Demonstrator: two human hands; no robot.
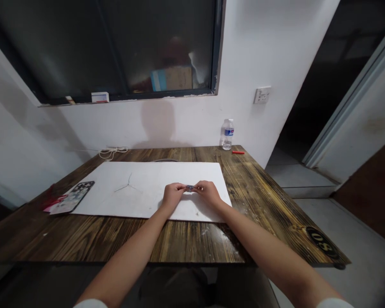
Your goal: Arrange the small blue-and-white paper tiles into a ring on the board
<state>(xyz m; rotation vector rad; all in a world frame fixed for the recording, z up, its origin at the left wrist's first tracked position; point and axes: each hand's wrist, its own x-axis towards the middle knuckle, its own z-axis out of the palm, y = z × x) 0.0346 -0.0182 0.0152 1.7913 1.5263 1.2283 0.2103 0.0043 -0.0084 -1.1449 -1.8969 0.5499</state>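
Note:
A small dark object point(189, 187), too small to name, is pinched between both hands over the right part of a white board point(141, 205). My left hand point(172, 197) is closed, its thumb and fingertips on the object's left end. From the other side, my right hand point(208, 193) grips the right end in the same way. To the left on the board lies a thin dark three-armed piece point(128, 185) that looks like wire or twigs, apart from both hands.
A patterned phone-like slab point(80, 194) overlaps the board's left end beside something red point(56, 202). Along the back of the wooden table point(122, 239) are a white cord point(114, 150), a water bottle point(227, 134) and a red stick-like item point(238, 152). A wall stands behind.

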